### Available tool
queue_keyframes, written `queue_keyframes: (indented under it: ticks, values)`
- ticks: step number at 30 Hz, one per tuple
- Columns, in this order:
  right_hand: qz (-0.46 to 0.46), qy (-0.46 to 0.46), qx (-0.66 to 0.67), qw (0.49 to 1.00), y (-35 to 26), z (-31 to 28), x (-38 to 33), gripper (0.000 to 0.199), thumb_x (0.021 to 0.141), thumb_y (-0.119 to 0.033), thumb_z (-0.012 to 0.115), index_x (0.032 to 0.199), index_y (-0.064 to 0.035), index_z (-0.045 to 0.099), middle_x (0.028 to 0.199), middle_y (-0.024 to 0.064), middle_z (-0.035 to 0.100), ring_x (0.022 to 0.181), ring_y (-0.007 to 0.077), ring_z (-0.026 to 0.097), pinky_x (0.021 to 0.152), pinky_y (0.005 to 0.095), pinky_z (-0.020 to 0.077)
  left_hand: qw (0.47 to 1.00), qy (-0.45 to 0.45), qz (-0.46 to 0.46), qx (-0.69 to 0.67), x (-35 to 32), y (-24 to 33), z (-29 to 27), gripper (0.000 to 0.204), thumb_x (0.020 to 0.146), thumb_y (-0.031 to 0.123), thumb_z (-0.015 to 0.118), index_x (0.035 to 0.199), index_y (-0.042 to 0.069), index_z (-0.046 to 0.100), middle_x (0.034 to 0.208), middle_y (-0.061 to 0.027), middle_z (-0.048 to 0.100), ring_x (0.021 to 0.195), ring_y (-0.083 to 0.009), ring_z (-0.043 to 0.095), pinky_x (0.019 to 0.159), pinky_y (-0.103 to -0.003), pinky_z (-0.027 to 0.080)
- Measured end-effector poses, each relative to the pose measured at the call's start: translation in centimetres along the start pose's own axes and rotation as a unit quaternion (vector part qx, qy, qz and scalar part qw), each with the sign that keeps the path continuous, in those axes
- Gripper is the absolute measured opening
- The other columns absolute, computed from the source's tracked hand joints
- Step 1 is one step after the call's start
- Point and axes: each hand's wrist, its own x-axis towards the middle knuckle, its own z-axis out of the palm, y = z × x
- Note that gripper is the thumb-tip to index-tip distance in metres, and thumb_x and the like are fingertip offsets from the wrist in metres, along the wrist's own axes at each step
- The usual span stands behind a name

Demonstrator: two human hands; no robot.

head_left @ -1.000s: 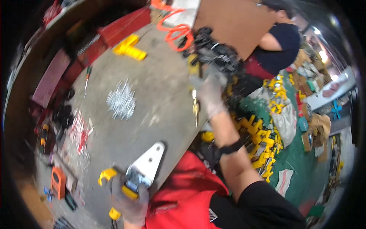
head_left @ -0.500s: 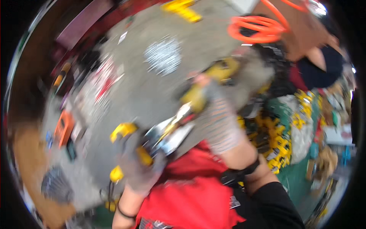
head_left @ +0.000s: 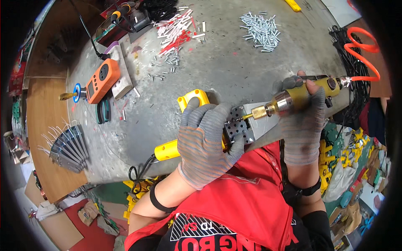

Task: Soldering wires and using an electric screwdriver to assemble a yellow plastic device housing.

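Note:
My left hand (head_left: pixel 205 142), in a grey striped glove, is closed around a yellow plastic tool body (head_left: pixel 166 149) with a black cord at its handle end. A dark perforated metal plate (head_left: pixel 243 136) sits at the body's right end, under my thumb and fingers. My right hand (head_left: pixel 303 125), gloved alike, grips a brass-coloured air screwdriver (head_left: pixel 295 99) lying nearly level. Its bit points left and its tip meets the perforated plate; the exact contact is too small to make out. An orange coiled air hose (head_left: pixel 365 78) runs from the screwdriver's back end.
On the grey worktable (head_left: pixel 155 96) lie a pile of silver screws (head_left: pixel 260 31), white and red sleeves (head_left: pixel 173 31), an orange meter (head_left: pixel 102 80) and dark-handled pliers (head_left: pixel 103 111). A row of metal plates with wires (head_left: pixel 69 146) stands at the left. Yellow parts (head_left: pixel 354 154) fill a container at the right.
The view has swung to the right and steadied from blur. The screwdriver's bit has come to the perforated plate. Both hands keep hold of the same things.

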Motion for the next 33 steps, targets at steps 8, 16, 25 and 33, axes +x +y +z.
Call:
queue_keyframes:
  ticks: [8,16,25,33]
  values:
    - [-0.020,0.046,-0.023,0.998,0.4,1.1,-1.0,0.028,0.088,-0.017,0.061,0.111,-0.0030,0.057,0.089,0.0028,0.063,0.090,0.0171,0.062,0.081,0.0386,0.0519,1.000,0.000,-0.023,0.003,0.5,0.6,-0.4,0.070,0.058,0.014,0.077,0.122,0.003,0.050,0.104,-0.0115,0.060,0.096,-0.0323,0.057,0.096,-0.053,0.040]
    - [0.032,0.028,0.008,0.999,0.7,0.2,-0.2,0.024,0.088,-0.020,0.062,0.106,-0.0045,0.059,0.089,0.0023,0.062,0.083,0.0184,0.059,0.076,0.0359,0.0506,0.999,-0.012,-0.038,-0.016,0.5,0.3,0.2,0.074,0.059,0.015,0.077,0.126,0.001,0.049,0.107,-0.0157,0.060,0.098,-0.0359,0.058,0.097,-0.052,0.040]
    - [0.068,-0.028,-0.031,0.997,1.1,-0.7,-0.2,0.057,0.086,-0.050,0.065,0.124,-0.0098,0.050,0.096,0.0057,0.059,0.085,0.0213,0.063,0.077,0.0370,0.0532,0.999,-0.025,-0.032,0.007,0.9,0.7,0.0,0.078,0.060,0.008,0.074,0.131,-0.001,0.041,0.108,-0.0198,0.060,0.097,-0.0364,0.060,0.085,-0.045,0.047]
    - [0.067,0.005,-0.017,0.998,0.9,0.0,-0.4,0.050,0.088,-0.038,0.064,0.126,-0.0089,0.048,0.096,0.0057,0.058,0.087,0.0212,0.062,0.078,0.0342,0.0525,0.999,-0.029,-0.038,-0.005,0.8,1.0,0.2,0.080,0.060,0.004,0.074,0.132,0.000,0.039,0.108,-0.0204,0.059,0.098,-0.0366,0.059,0.089,-0.044,0.046]
